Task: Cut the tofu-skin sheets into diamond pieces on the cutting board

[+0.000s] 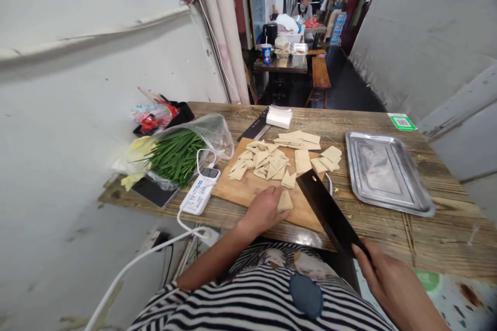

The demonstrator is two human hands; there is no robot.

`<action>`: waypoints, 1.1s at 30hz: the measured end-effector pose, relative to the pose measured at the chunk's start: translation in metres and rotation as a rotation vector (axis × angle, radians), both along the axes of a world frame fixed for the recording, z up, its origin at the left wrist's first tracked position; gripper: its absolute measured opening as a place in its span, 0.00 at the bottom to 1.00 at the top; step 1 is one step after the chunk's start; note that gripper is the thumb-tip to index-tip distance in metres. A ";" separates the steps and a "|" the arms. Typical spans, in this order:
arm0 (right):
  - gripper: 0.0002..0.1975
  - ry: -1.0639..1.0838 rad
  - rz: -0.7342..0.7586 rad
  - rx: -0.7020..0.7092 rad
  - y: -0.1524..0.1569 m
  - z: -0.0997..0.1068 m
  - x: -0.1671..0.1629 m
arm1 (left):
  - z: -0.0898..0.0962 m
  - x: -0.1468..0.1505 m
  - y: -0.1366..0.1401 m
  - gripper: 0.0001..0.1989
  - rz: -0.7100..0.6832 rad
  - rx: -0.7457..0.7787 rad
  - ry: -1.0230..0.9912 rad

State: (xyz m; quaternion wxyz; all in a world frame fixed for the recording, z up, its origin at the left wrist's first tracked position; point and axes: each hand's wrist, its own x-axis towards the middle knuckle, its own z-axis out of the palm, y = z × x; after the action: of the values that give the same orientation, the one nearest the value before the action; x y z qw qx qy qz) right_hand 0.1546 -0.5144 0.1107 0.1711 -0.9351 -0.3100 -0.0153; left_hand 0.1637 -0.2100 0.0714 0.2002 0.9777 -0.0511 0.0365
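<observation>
The cutting appears paused: the right hand (392, 282) grips the cleaver (328, 209), blade resting on the cutting board (248, 189) near the worktop's front edge. The left hand (264, 211), fingers loosely curled, touches 1 tofu-skin piece (284, 200). Next likely calls for steadying it. The cleaver's handle is hidden.
</observation>
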 end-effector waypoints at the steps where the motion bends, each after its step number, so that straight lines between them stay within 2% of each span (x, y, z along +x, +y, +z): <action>1: 0.16 -0.035 0.023 -0.009 0.002 0.001 0.001 | -0.005 -0.003 -0.001 0.27 0.017 -0.034 -0.037; 5: 0.15 -0.132 0.099 -0.050 0.012 0.007 0.006 | -0.021 -0.010 0.004 0.33 0.003 -0.159 -0.184; 9: 0.15 -0.184 0.165 -0.056 0.020 0.014 0.012 | -0.029 -0.014 0.014 0.27 -0.046 -0.240 -0.243; 13: 0.15 -0.196 0.196 -0.060 0.024 0.018 0.015 | -0.032 -0.015 0.019 0.27 -0.054 -0.272 -0.213; 17: 0.14 -0.190 0.194 -0.064 0.026 0.020 0.017 | -0.033 -0.020 0.014 0.29 -0.037 -0.229 -0.324; 23: 0.15 -0.182 0.257 -0.095 0.025 0.021 0.029 | -0.045 -0.035 -0.005 0.15 -0.011 -0.024 -0.661; 28: 0.14 -0.107 0.321 -0.107 0.022 0.023 0.044 | -0.058 -0.040 -0.014 0.14 -0.006 -0.045 -0.707; 33: 0.15 -0.080 0.373 -0.119 0.023 0.029 0.055 | -0.061 -0.041 -0.012 0.16 -0.079 -0.099 -0.689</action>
State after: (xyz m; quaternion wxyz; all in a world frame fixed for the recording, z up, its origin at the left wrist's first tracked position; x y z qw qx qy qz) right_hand 0.2092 -0.4913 0.1398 0.1028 -0.8687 -0.4846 -0.0022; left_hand 0.1230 -0.2215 0.0106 0.2199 0.8944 -0.1517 0.3588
